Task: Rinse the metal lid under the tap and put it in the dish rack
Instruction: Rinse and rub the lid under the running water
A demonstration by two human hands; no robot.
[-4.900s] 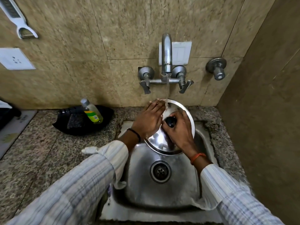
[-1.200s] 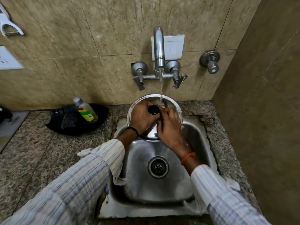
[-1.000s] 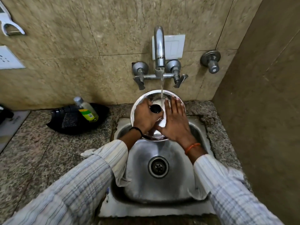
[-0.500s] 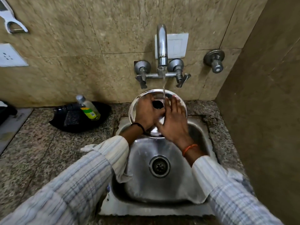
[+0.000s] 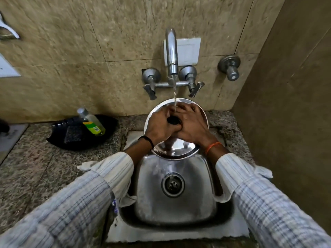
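Note:
A round shiny metal lid (image 5: 180, 149) with a black knob (image 5: 173, 120) is held tilted over the steel sink (image 5: 154, 203). My left hand (image 5: 159, 127) grips it beside the knob. My right hand (image 5: 192, 125) lies flat on the lid's top with its fingers spread. Water runs from the tap (image 5: 171, 51) in a thin stream onto the fingers and the lid's far edge. No dish rack is in view.
A black tray (image 5: 62, 138) with a scrub pad and a bottle of yellow-green dish liquid (image 5: 92, 122) sits on the granite counter (image 5: 35, 167) to the left. A brown wall (image 5: 290, 113) closes the right side. A spare valve (image 5: 230, 68) sticks out of the tiled wall.
Both hands have slid up over the lid's top, the right hand rubbing near the knob. The lid stays under the running water, and the camera has shifted a little.

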